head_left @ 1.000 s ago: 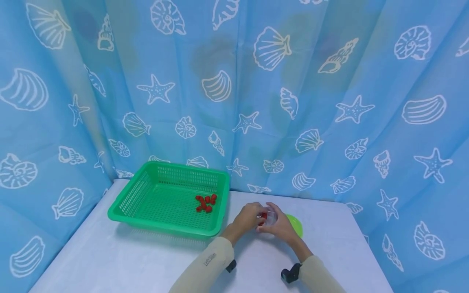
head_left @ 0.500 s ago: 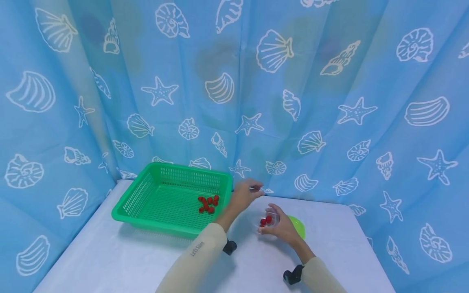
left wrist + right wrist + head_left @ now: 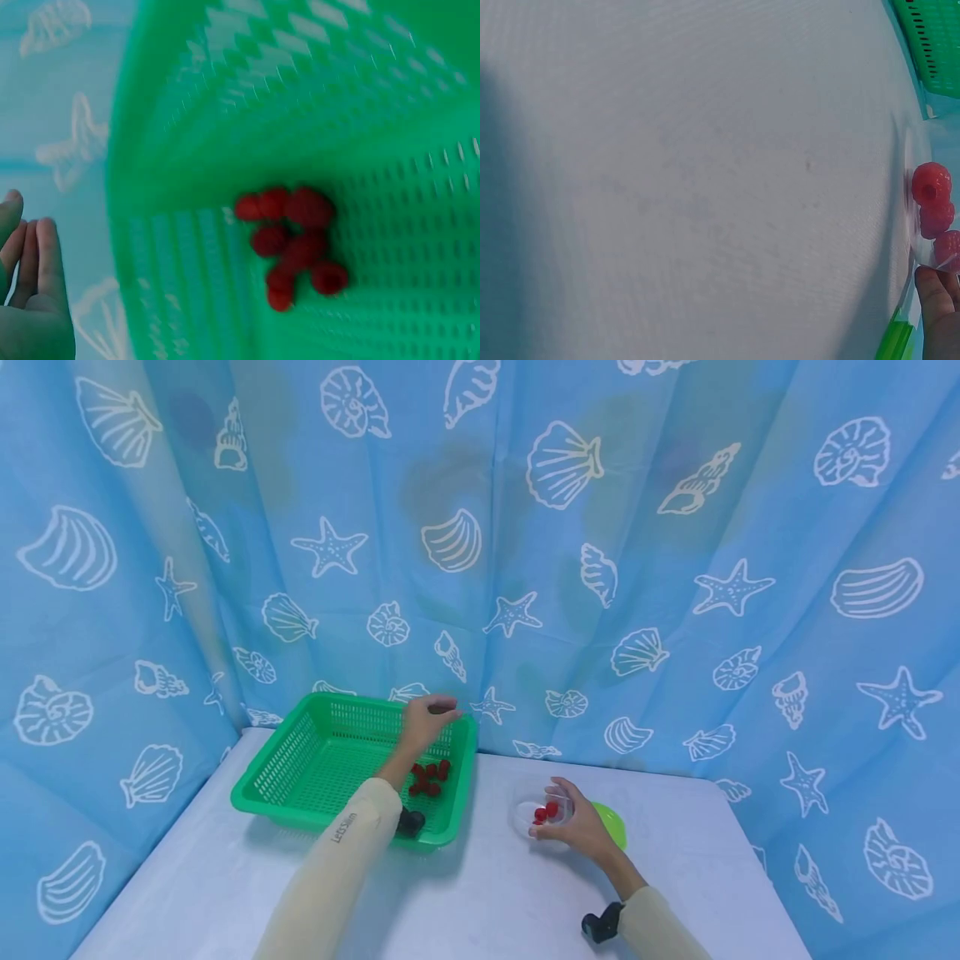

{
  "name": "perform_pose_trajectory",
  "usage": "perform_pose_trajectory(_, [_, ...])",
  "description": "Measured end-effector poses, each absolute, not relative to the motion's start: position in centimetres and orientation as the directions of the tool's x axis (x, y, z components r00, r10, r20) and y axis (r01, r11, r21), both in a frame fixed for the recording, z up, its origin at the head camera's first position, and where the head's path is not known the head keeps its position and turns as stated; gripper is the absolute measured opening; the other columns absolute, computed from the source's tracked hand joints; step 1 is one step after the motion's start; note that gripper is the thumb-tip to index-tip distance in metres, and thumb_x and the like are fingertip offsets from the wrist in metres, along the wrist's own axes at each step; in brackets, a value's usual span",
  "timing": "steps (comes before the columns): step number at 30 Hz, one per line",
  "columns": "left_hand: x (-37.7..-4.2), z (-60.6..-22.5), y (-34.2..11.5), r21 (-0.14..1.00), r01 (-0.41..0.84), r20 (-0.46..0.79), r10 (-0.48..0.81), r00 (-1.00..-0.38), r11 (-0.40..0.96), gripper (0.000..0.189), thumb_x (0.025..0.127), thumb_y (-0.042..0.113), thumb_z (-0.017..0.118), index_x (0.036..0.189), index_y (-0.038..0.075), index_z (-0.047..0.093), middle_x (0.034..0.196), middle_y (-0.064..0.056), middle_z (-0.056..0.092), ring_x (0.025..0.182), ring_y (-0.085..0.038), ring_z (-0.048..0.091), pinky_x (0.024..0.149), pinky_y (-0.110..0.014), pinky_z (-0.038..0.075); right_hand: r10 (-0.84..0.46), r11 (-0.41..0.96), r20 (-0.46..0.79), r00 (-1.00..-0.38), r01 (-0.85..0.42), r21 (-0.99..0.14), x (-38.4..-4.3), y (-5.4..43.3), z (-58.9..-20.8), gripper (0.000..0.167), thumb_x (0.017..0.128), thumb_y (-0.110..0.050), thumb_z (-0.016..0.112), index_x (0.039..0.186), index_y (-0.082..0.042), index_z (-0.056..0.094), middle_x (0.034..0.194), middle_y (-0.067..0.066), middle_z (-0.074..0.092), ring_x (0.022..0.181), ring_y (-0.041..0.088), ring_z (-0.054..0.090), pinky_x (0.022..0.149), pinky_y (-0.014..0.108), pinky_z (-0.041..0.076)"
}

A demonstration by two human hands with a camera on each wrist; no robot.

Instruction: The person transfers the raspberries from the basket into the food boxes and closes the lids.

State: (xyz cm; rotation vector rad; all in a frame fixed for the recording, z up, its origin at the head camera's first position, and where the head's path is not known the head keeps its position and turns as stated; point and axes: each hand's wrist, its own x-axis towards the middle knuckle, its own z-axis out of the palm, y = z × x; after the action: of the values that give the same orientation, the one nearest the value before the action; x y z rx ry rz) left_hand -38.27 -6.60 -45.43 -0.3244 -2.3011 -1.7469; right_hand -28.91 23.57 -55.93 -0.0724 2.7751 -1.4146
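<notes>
Firstly, note at left green basket [image 3: 466,777], standing on white-covered bench [image 3: 495,885] in front of patterned blue curtain [image 3: 480,527]. Inside, find red berries [image 3: 432,771] clustered on the floor toward the right-hand wall, several touching; exact count uncertain owing to blur in the left wrist view.

Next, record left hand [image 3: 422,722] above the rear right part of the basket, clear of the berries, with fingers extended and nothing visible between fingertips and thumb. Cannot rule out something hidden behind the palm.

Compared with one second earlier, log a marked shift: left hand now gone from the container and carried across to the basket.

Further right, find clear container [image 3: 522,814] with red berries inside, at least three visible in the right wrist view, one cut by the frame edge. Record right hand [image 3: 579,822] curled about the container's right side, thumb and fingers clamped on it, with little change in position over the same second. At far right, note lime-green disc [image 3: 611,827] just behind that hand, partly hidden.

By judgement, read the work as divided between two places: container steadied, left hand back over loose berries.
</notes>
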Motion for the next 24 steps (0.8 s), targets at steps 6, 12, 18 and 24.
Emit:
perform_pose_trajectory(6, [-38.4,-46.8,-9.9,0.972,0.124,0.140,-0.072,-0.988,0.198,0.027,0.091,0.010,0.069,0.111,-0.006,0.068,0.107,-0.021,0.068,0.098,-0.034,0.065,0.089,-0.051,0.052,-0.044,0.586,-0.013,-0.999,-0.015,-0.810,-28.8,23.6,-55.9,0.109,0.057,-0.050,0.091,0.148,-0.028,0.035,0.141,-0.004,0.051,0.132,0.025,0.043,0.094,0.056,0.048])
perform_pose_trajectory(12, [-38.5,-47.8,-12.0,0.933,-0.073,-0.021,-0.150,-0.989,0.351,0.028,0.093,0.019,0.067,0.106,-0.006,0.071,0.097,-0.019,0.071,0.091,-0.032,0.068,0.081,-0.047,0.055,-0.040,0.585,-0.015,-0.999,-0.011,-0.811,-28.7,23.5,-55.7,0.108,0.058,-0.048,0.091,0.148,-0.029,0.035,0.140,-0.005,0.052,0.132,0.025,0.043,0.095,0.057,0.047])
perform_pose_trajectory(18, [-39.1,-48.6,-12.6,0.823,-0.211,-0.164,-0.134,-0.977,0.528,0.033,0.095,0.024,0.064,0.095,-0.008,0.072,0.068,-0.010,0.068,0.072,-0.028,0.068,0.056,-0.033,0.050,-0.041,0.590,-0.017,-0.999,-0.011,-0.808,-28.7,23.7,-55.7,0.108,0.058,-0.049,0.091,0.149,-0.029,0.035,0.141,-0.004,0.051,0.132,0.025,0.043,0.094,0.057,0.047])
perform_pose_trajectory(24, [-38.2,-48.6,-12.5,0.740,-0.216,-0.175,-0.128,-0.976,0.637,0.028,0.096,0.017,0.062,0.100,-0.010,0.065,0.063,-0.012,0.061,0.062,-0.026,0.065,0.054,-0.033,0.051,-0.036,0.587,-0.008,-0.999,-0.014,-0.809,-28.7,23.5,-55.8,0.109,0.057,-0.049,0.091,0.148,-0.029,0.036,0.140,-0.005,0.052,0.131,0.024,0.043,0.092,0.055,0.050])
